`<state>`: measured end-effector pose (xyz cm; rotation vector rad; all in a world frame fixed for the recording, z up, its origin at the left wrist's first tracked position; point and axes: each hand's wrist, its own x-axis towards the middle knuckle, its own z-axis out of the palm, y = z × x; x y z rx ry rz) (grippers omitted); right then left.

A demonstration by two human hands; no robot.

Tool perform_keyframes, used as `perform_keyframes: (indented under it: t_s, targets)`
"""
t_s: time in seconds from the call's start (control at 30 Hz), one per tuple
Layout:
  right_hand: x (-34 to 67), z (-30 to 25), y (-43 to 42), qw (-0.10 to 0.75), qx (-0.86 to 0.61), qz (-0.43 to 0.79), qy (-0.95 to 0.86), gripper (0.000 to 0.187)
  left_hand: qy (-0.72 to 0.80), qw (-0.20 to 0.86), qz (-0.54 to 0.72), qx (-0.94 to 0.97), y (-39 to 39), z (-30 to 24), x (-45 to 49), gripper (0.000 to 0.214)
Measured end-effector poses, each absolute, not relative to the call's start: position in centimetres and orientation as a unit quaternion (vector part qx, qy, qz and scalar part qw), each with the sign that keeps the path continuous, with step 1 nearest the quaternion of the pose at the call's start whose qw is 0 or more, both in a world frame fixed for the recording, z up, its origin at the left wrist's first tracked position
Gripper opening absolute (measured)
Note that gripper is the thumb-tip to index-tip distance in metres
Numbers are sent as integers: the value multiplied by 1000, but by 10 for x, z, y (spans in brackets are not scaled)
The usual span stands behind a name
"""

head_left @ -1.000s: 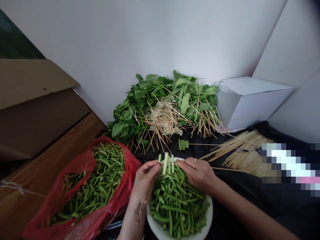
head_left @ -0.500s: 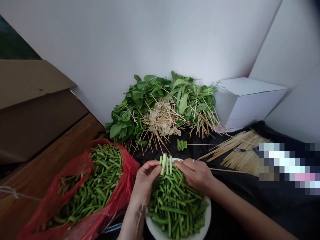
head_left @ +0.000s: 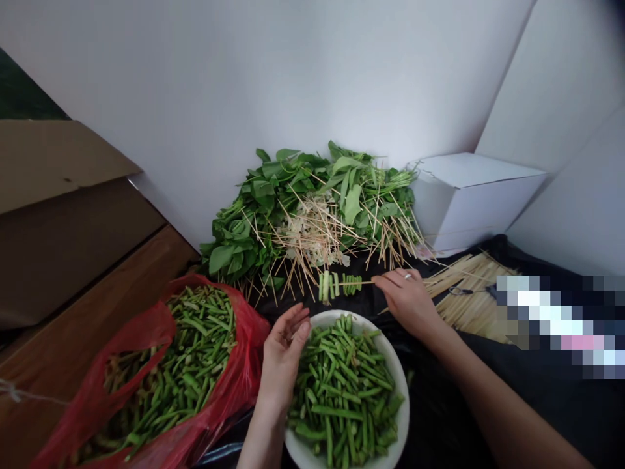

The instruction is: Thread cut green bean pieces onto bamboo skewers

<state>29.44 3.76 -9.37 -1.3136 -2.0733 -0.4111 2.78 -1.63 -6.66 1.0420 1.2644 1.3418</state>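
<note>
The right hand (head_left: 409, 303) was grasping a thin, pale bamboo skewer (head_left: 367, 283), its thumb and fingertips pinched on the stick. From that hand the skewer pointed left, its long axis roughly parallel to the far edge of the black plastic sheet (head_left: 439, 423). Short, pale-green bean pieces (head_left: 326, 286) sat at its left end, set crosswise to the stick, their lengths running from the near side towards the far edge.

Just right of them, between these pieces and the right hand, lay a tighter bundle of green bean pieces (head_left: 352, 284); whether the skewer touched it could not be told. The right hand was also nearer to the loose heap of pale bamboo skewers (head_left: 476, 303) towards the sheet's far right.

The left hand (head_left: 284, 348) was released, fingers loosely curved and holding nothing, beside the left rim of the round white bowl (head_left: 402, 407) of cut green beans (head_left: 342, 391), with the red plastic bag (head_left: 250, 342) to its left.
</note>
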Motion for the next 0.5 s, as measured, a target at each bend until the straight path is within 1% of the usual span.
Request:
perform_keyframes:
  t_s: [0.1, 0.17, 0.23, 0.37, 0.5]
  targets:
    - [309, -103, 47, 260, -571, -117, -770, 25, 531, 489, 523, 454, -21, -68, 33, 38]
    - [315, -111, 53, 237, -597, -99, -760, 25, 531, 483, 514, 471, -23, -69, 34, 30]
    - [318, -117, 57, 233, -608, -93, -754, 26, 529, 475, 511, 483, -23, -70, 34, 25]
    - [319, -121, 62, 231, -619, -90, -746, 33, 530, 471, 511, 485, -21, -71, 33, 23]
    - [322, -110, 57, 184, -585, -60, -787, 20, 533, 462, 512, 491, -20, -73, 32, 23]
